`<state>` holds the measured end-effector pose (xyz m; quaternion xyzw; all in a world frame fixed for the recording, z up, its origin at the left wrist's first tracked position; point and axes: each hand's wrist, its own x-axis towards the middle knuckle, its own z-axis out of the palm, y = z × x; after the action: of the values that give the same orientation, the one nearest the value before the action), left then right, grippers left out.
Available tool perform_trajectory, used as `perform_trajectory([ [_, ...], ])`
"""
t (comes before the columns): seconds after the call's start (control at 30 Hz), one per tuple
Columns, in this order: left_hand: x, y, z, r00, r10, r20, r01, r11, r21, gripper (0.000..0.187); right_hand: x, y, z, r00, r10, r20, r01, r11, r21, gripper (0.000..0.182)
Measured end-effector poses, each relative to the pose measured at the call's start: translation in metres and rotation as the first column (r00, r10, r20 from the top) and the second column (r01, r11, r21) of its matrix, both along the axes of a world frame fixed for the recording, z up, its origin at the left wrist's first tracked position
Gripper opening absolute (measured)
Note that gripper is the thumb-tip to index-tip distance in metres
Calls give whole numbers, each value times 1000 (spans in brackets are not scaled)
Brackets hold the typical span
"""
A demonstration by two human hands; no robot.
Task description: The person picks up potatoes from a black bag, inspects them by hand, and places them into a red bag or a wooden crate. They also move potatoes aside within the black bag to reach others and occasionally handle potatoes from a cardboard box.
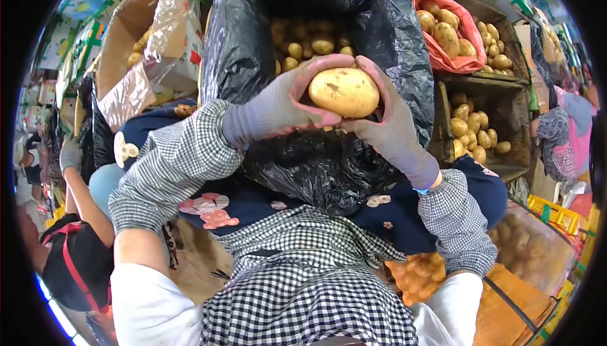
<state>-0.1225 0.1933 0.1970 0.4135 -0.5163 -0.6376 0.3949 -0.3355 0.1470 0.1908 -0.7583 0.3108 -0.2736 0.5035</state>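
Note:
A large pale-yellow potato with a few dirt specks is held up between both hands. My left hand, in a grey and pink work glove, curls round its left side. My right hand, gloved alike, wraps the right end with fingers and thumb. Beneath them stands a deep container lined with a black plastic bag. Smaller potatoes lie at the bottom of it, partly hidden by my hands.
Right of the liner are a red bag of big potatoes and a wooden crate with smaller ones. At left stands a cardboard box with plastic film. Other people sit at far left and far right. A potato sack lies lower right.

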Motion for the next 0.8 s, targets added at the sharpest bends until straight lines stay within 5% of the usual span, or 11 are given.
perform_trajectory([
  [0.07,5,-2,-8,1000,-26,-18,26,999,34,75,-3,-2,-4,991,-13,-132,-3,993,-116,92],
  [0.17,8,-1,-7,996,-18,-85,22,999,48,73,-3,-7,-5,998,-1,-65,-13,978,-210,88],
  [0.27,11,3,-7,997,4,-71,-8,999,-50,78,0,-5,-19,984,-56,167,21,979,203,89],
  [0.37,7,4,-6,997,38,-73,-33,998,62,79,-2,-4,-13,995,-22,98,8,990,139,89],
  [0.47,12,6,-11,989,-4,-149,36,976,216,72,-11,-12,-14,992,97,-86,-125,893,-433,87],
  [0.53,16,9,-15,975,-31,-220,104,938,330,65,-10,-11,-10,994,84,-64,-101,943,-317,86],
  [0.63,9,6,-15,998,60,13,-60,998,15,60,-9,-3,-16,997,41,67,-46,996,70,86],
  [0.7,7,7,-13,982,121,-144,-100,984,149,68,-6,-1,-17,979,12,202,-81,937,340,86],
  [0.8,6,10,-15,979,150,-137,-131,982,137,73,-5,-2,-7,976,-1,217,-90,909,407,86],
])
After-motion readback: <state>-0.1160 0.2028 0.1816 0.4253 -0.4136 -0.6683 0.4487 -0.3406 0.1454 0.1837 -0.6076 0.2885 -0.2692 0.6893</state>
